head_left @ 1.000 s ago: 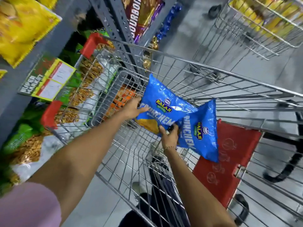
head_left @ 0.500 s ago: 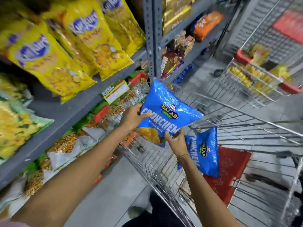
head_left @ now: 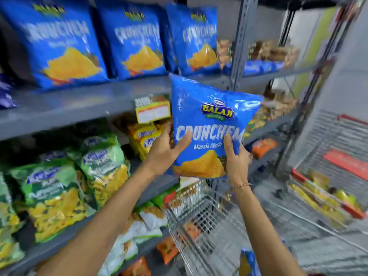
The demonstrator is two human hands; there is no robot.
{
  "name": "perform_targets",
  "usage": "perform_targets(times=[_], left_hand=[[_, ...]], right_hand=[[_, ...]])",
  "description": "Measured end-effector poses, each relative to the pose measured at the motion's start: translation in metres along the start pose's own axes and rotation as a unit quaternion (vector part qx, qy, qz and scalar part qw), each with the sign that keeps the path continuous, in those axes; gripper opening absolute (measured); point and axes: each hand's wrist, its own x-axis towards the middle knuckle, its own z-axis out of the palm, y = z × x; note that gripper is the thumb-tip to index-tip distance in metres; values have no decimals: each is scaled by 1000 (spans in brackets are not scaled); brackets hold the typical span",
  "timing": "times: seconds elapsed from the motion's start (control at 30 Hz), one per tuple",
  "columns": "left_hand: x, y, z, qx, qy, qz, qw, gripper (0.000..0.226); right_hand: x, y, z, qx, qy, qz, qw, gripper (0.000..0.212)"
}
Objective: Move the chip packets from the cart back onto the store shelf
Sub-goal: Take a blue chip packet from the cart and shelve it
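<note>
my left hand [head_left: 166, 150] and right hand [head_left: 236, 158] both grip one packet [head_left: 209, 124] below the shelf [head_left: 79, 102]; another packet [head_left: 249, 262] waits in the cart [head_left: 201, 222].

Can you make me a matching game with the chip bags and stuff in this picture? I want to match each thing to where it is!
Things:
1. Blue Crunchem packet
2. Three blue packets
3. Green packets
4. Cart

Places:
A. On the top shelf
B. Down below the hands
C. Held up by the left hand and right hand
D. On the shelf under the blue ones, at the left

Pairs: 1-C, 2-A, 3-D, 4-B
</note>
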Motion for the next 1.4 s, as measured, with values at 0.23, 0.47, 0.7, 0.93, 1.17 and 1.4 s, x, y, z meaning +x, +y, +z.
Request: perform_targets(times=[0.23,0.47,0.7,0.93,1.17,1.4], left_hand=[[-3,76,-89,50,165,75,982,69],[19,128,-164,83,247,90,961,28],[62,129,-230,64,289,58,953,39],[85,100,-260,18,324,21,946,46],[85,78,-264,22,302,-3,953,46],[67,70,-256,110,279,-86,950,76]], right_hand=[[23,-94,92,82,-139,-39,986,30],[57,-139,189,159,-229,-25,960,11],[90,-150,272,137,-306,15,942,48],[109,-128,308,97,-358,24,928,34],[116,-112,317,71,-385,24,920,69],[115,-96,310,51,-332,-17,942,47]])
